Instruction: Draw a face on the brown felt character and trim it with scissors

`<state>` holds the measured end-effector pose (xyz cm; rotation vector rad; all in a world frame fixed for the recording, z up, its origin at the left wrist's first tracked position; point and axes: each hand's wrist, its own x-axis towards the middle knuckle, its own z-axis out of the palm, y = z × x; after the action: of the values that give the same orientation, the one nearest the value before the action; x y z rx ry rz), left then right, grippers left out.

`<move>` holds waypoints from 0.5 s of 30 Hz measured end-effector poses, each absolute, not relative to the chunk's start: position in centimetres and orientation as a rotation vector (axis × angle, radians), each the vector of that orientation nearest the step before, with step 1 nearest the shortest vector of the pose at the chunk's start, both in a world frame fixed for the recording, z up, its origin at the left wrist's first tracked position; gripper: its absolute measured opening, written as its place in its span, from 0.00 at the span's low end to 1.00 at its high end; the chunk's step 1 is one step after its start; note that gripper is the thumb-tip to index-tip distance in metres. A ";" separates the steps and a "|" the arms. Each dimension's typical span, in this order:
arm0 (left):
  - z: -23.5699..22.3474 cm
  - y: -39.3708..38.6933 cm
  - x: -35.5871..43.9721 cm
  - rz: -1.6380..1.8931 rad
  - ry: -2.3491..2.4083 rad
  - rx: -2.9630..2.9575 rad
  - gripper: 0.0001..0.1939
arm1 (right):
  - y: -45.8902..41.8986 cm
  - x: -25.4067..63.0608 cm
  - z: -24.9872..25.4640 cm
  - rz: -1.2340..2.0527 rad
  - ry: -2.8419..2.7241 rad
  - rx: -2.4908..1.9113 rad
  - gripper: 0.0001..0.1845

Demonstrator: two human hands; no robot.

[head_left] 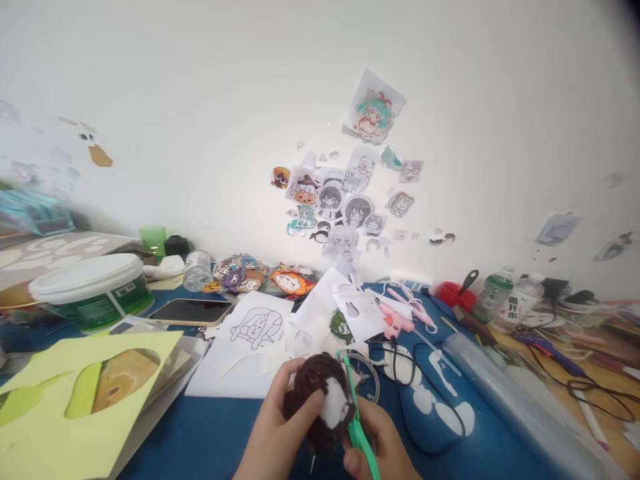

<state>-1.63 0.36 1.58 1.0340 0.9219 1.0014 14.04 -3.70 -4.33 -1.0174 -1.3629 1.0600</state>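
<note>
Low in the middle of the view, my left hand (280, 413) is closed round a small dark brown piece with a white patch (336, 403), shaped like a character's head with hair. The thumb presses on its front. My right hand (377, 433) is closed on a slim bright green tool (361, 437), which stands against the right edge of the brown piece. Two narrow arms show at its upper end; its exact kind I cannot make out. Just behind the right hand lies a round metallic ring (367, 377). Line-drawing paper (256, 327) lies beyond the left hand.
A pink glue gun (397, 321) with a black cord (400, 400) lies at the right, near white cutouts (455, 417). A clear plastic roll (525, 407) borders the mat. At the left are yellow paper (125, 413), a phone (191, 311) and a lidded tub (93, 290).
</note>
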 end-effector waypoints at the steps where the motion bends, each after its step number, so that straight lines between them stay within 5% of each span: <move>1: 1.6 0.3 -1.6 0.998 0.924 1.027 0.29 | -3.7 14.0 -4.4 1.044 -1.363 -1.019 0.38; 15: 2.0 -0.3 -1.8 0.971 0.971 1.048 0.26 | -5.1 14.5 -3.4 1.078 -1.398 -1.081 0.33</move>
<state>-1.84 -0.30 1.98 1.0478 0.9706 0.9708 14.49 -5.10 -3.45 -1.0814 -1.3979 1.0782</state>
